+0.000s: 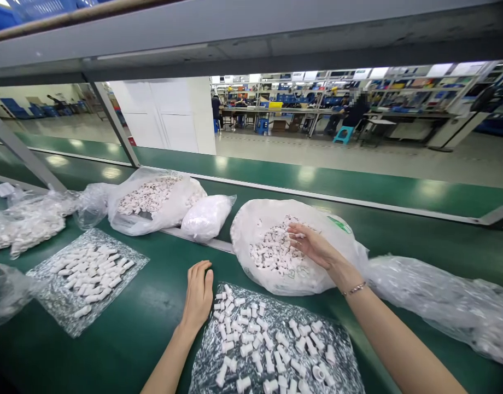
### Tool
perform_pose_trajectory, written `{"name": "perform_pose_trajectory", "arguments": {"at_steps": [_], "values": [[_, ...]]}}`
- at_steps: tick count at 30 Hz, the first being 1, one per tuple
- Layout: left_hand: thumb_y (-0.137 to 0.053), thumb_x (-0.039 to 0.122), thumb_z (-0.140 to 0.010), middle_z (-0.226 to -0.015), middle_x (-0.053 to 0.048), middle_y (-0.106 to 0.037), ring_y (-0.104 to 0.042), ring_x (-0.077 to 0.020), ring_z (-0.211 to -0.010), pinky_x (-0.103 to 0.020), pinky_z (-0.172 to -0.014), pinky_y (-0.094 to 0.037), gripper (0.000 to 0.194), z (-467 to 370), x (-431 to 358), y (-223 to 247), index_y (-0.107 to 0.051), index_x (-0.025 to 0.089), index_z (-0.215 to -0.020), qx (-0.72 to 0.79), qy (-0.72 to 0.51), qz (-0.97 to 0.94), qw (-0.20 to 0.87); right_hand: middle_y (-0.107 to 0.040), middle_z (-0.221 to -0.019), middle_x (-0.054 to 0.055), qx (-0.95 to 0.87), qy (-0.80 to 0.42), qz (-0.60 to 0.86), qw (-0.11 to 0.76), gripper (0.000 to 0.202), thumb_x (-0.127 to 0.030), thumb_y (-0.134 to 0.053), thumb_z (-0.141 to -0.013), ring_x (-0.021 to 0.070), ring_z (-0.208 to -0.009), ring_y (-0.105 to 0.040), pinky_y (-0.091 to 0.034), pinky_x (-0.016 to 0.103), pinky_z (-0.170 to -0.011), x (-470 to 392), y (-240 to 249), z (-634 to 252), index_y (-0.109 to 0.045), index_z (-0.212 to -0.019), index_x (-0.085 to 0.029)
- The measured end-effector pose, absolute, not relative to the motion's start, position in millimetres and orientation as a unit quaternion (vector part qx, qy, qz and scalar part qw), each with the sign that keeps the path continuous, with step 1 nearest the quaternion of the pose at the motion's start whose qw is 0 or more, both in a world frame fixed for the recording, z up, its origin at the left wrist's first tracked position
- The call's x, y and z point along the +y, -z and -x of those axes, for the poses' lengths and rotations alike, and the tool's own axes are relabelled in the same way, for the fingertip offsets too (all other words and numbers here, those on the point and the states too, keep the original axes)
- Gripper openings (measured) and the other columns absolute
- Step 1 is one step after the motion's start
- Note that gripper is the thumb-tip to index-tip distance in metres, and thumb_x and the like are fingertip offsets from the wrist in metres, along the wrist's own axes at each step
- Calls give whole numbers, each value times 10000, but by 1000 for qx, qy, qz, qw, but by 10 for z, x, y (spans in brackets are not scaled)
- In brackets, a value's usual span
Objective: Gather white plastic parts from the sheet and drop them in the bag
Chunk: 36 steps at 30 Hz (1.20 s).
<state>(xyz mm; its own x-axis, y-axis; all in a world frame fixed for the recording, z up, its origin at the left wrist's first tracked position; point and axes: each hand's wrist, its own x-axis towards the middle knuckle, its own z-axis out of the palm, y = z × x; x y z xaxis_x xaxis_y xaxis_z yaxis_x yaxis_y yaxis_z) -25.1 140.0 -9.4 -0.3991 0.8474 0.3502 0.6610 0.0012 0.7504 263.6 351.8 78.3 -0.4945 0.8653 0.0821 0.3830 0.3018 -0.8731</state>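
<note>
Over an open plastic bag (243, 232) full of small white parts (272, 249), my right hand (311, 243) has its fingers curled, with a white part showing at the fingertips. My left hand (199, 290) rests on the green table with nothing visible in it, its fingers bent forward and thumb alongside. Beside it, a speckled sheet (329, 323) carries many scattered white fittings (245, 350). Farther left, another speckled sheet (71, 323) bears a pile of white pieces (93, 273).
Behind the left hand are an open bag of white parts (153, 194) and a small white bag (206, 217). Filled clear bags (444, 301) lie at the right, more at the far left. A metal shelf beam (251, 38) crosses overhead. People sit at distant benches.
</note>
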Motion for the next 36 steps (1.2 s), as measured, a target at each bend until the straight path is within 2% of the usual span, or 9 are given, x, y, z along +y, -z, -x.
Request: {"name": "perform_pose_trajectory", "arguments": {"at_steps": [5,9,13,17,22,27,29,32,36], "values": [[-319,358,-1019,-1252,-101,-577,-473,-250,-1226,-476,-1034,-435,336,263,1388,87,-555,212,-1208,698,-453,-546,100,-631,-737,43,-787,-376,441,212,231,-418,-715,-754,220,-764,-577,-433,299,-695,3607,-662,-2454,-674,-790,-194],[-314,349,-1022,-1242,-99,-580,-473,-246,-1219,-473,-1037,-429,334,278,1389,107,-555,207,-1204,697,-453,-546,104,-602,-671,19,-798,-374,437,178,151,-332,-747,-713,197,-692,-539,-391,280,-654,3600,-659,-2400,-671,-734,-204],[-302,339,-1025,-1210,-98,-590,-485,-238,-1192,-464,-1035,-424,335,286,1408,131,-561,197,-1183,693,-459,-547,100,-622,-731,23,-778,-418,428,191,283,-473,-667,-809,159,-629,-511,-402,261,-580,3510,-765,-2494,-646,-764,-194],[-297,337,-1025,-1169,-98,-611,-506,-242,-1151,-467,-1016,-430,338,288,1431,139,-576,191,-1149,690,-464,-548,92,-608,-787,41,-733,-476,419,247,482,-629,-409,-923,113,-523,-417,-385,239,-462,3314,-887,-2659,-601,-851,-193],[-281,329,-1027,-1113,-89,-640,-535,-234,-1097,-452,-986,-445,352,295,1435,130,-598,189,-1087,685,-466,-555,82,-611,-850,50,-717,-466,433,284,516,-654,-329,-927,128,-521,-422,-322,222,-387,3180,-919,-2594,-583,-1094,-237],[-279,322,-1027,-1081,-87,-650,-538,-234,-1091,-442,-981,-446,357,301,1432,122,-611,192,-1043,680,-468,-558,80,-627,-703,57,-782,-353,475,196,312,-467,-617,-817,189,-665,-558,-394,265,-577,3266,-762,-2197,-654,-706,-178],[-285,322,-1025,-1069,-84,-655,-536,-236,-1099,-442,-988,-442,357,304,1437,127,-618,195,-1031,679,-467,-560,82,-654,-714,71,-802,-304,487,165,223,-363,-662,-770,225,-752,-598,-398,279,-650,3300,-694,-2068,-642,-644,-179],[-286,320,-1024,-1061,-83,-657,-535,-237,-1104,-442,-995,-437,360,306,1444,135,-624,198,-1014,679,-466,-562,83,-685,-763,85,-822,-261,489,134,176,-308,-657,-765,244,-814,-625,-398,283,-698,3317,-656,-1999,-643,-643,-183],[-276,316,-1026,-1072,-86,-650,-533,-236,-1106,-442,-998,-435,365,305,1441,127,-621,196,-1017,681,-462,-563,81,-694,-834,79,-835,-258,466,140,285,-426,-544,-886,240,-817,-621,-417,299,-722,3226,-775,-2137,-659,-784,-186]]}}
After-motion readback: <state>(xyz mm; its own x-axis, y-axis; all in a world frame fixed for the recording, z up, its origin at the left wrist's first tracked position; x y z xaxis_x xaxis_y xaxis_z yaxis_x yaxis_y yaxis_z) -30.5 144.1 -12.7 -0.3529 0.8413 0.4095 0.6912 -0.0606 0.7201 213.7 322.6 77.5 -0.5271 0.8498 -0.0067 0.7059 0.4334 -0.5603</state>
